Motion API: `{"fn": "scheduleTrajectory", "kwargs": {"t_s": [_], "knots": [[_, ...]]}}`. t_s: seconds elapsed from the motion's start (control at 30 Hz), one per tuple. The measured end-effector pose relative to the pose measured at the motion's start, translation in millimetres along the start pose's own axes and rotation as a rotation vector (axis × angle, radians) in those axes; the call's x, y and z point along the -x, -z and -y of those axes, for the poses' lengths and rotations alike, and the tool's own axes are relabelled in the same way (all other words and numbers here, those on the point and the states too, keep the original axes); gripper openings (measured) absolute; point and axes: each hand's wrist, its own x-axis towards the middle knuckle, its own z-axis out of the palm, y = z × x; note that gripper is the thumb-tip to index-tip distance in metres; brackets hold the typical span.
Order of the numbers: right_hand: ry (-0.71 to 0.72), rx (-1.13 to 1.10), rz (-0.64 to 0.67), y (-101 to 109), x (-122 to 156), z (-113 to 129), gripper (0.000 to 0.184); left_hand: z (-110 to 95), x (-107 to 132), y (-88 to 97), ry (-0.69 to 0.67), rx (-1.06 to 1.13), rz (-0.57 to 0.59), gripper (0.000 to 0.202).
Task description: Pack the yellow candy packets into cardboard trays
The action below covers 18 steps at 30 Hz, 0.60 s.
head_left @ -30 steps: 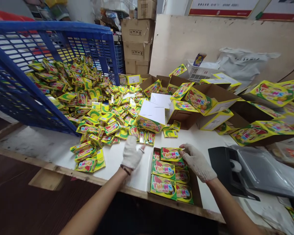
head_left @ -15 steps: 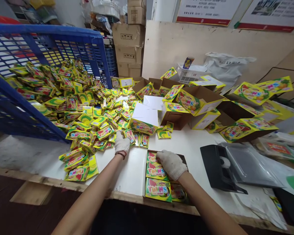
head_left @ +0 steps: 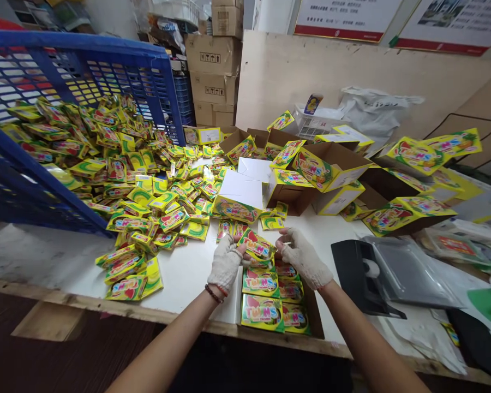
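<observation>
My left hand (head_left: 226,263), in a white fingerless glove, is closed on a small yellow-green TWINS packet (head_left: 257,246), thumb on the near side. The packet is tilted above the far end of an open carton (head_left: 318,311). Inside that carton, similar packets lie in two columns, such as a TWINS packet (head_left: 262,313) at the near left. My right hand (head_left: 305,257), gloved the same way, is beside the held packet's right edge with its fingers bent and apart. Whether its fingertips touch the packet I cannot tell.
A blue crate (head_left: 163,82) lies tipped at left, spilling a heap of packets (head_left: 139,196) over the white table (head_left: 188,284). Open display boxes (head_left: 315,169) stand along the back. A black tape dispenser (head_left: 354,278) and clear plastic bags (head_left: 413,273) are at right.
My left hand has moved right from the heap with a packet in it. My right hand has lifted off the packets in the carton and shifted slightly right.
</observation>
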Motion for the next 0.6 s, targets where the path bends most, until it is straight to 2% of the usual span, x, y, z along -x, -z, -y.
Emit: {"fn": "scheduleTrajectory", "kwargs": {"t_s": [0.07, 0.13, 0.3, 0.4, 0.5, 0.57, 0.6], "knots": [[0.017, 0.026, 0.048, 6, 3, -5, 0.041, 4, 2, -2.7, 0.038, 0.019, 0.034, 0.055], [0.017, 0.057, 0.056, 12, 4, -10, 0.037, 8, 5, -2.7, 0.01, -0.039, 0.047, 0.049], [-0.031, 0.258, 0.071, 14, -3, -21, 0.024, 20, 10, 8.1, -0.324, -0.473, -0.09, 0.029], [-0.019, 0.384, 0.066, -2, -5, -24, 0.022, 30, 14, 9.6, -0.513, -0.689, 0.034, 0.032], [0.11, 0.595, 0.005, -18, -2, -29, 0.02, 33, 20, 6.3, -0.681, -1.032, 0.183, 0.03], [0.225, 0.664, -0.041, -22, 5, -36, 0.022, 32, 24, 6.5, -0.696, -1.19, 0.224, 0.029], [0.277, 0.654, -0.068, -23, 9, -41, 0.026, 32, 25, 8.2, -0.687, -1.2, 0.228, 0.029]]}}
